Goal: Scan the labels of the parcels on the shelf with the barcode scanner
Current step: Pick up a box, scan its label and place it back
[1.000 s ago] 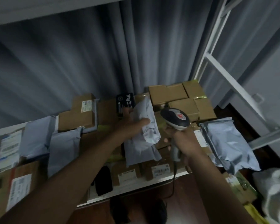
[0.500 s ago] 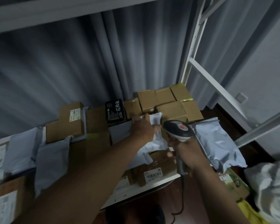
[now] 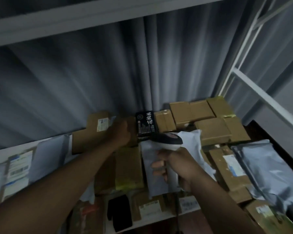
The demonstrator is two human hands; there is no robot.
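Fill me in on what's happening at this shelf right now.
A person is scanning parcels on a crowded shelf. The right hand grips the handle of a barcode scanner, held over a grey mailer bag. The left hand reaches toward the back row, at a cardboard box beside a black box with white lettering. Whether it grips the cardboard box is unclear.

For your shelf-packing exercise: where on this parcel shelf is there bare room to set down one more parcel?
Almost nowhere. Bare shelf shows only as a strip at the left, between the brown box with the white label and the grey mailer bags, and along the front lip. From the black box rightward, cartons and bags lie packed and overlapping.
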